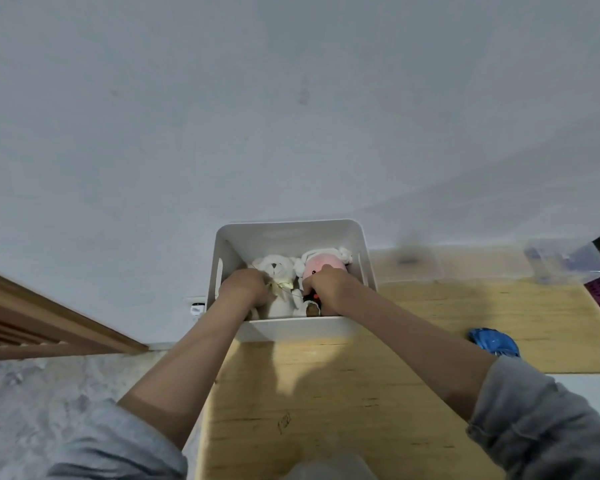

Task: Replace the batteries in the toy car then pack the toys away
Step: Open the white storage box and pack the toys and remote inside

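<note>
Both your hands were down inside the white bin, which sat at the far edge of the wooden table, hard against the wall in the centre of the frame. Your left hand curled at the white teddy bear, fingers by its ribbon, though I couldn't tell whether they truly pinched it. Your right hand was curled over a small dark toy with an orange spot, just below the pink plush; whether that was the car, I couldn't tell. The bin's near rim crossed under both wrists. Bare tabletop lay below it, and a blue crumpled thing sat far right
</note>
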A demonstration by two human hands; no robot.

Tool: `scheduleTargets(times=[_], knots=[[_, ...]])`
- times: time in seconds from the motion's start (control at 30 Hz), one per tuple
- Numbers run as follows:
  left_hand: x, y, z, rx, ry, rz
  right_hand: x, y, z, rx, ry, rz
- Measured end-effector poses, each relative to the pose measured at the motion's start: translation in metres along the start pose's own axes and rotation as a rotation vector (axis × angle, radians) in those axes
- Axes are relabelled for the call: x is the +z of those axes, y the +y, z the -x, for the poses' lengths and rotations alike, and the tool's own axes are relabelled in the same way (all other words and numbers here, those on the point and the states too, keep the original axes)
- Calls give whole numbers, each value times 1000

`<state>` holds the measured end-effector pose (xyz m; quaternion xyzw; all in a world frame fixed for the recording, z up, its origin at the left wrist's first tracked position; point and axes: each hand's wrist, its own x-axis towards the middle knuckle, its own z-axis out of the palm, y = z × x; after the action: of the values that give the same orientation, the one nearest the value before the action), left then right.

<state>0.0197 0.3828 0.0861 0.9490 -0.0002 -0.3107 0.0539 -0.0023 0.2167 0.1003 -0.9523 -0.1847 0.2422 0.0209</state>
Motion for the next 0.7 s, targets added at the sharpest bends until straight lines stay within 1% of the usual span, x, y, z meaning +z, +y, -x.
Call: scheduleTargets(times=[0.07,0.17,0.33,0.37,0.43,0.57,0.7], knots=[[-2,1,6,-30,-33,45,1,1,1,5,2,-31],[-5,1,18,-67,-24,98,4,1,3,4,26,-56],[-3,4,42,-17,119,140,-1,11,20,3,56,-194],[-2,6,48,-4,152,152,-3,12,25,2,92,-221],[-1,13,65,21,229,193,-6,12,34,0,217,-316],[5,34,99,91,438,323,-16,12,63,45,473,-433],[21,67,122,197,567,415,-16,23,104,39,616,-499]])
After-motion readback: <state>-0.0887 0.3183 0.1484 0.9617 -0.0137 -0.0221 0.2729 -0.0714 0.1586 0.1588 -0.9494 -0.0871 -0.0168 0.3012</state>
